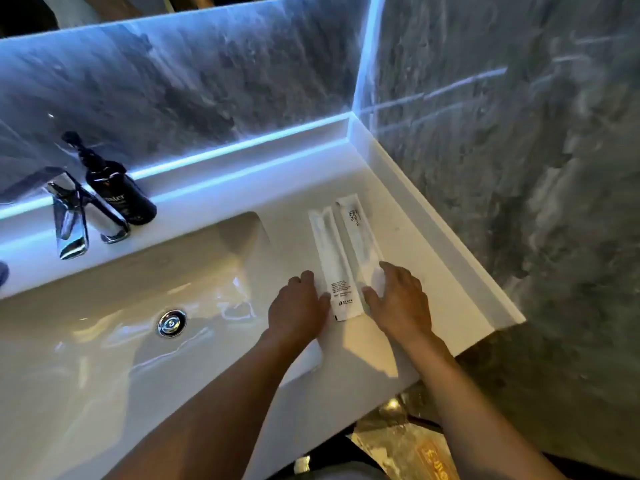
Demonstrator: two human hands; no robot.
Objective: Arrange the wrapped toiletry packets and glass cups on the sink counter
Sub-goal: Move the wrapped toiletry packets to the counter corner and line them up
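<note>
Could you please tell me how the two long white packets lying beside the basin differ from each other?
The left packet lies nearer the basin; the right packet lies nearer the wall and reaches further back. The left packet shows small print at its near end, the right packet larger lettering at its far end. The left hand touches the left one, the right hand covers the right one's near end. Both are slim, white and parallel.

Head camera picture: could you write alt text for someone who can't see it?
Two bare hands, left hand and right hand, press against two long white wrapped packets lying side by side on a white sink counter. A basin, chrome tap and dark pump bottle sit to the left.
</note>
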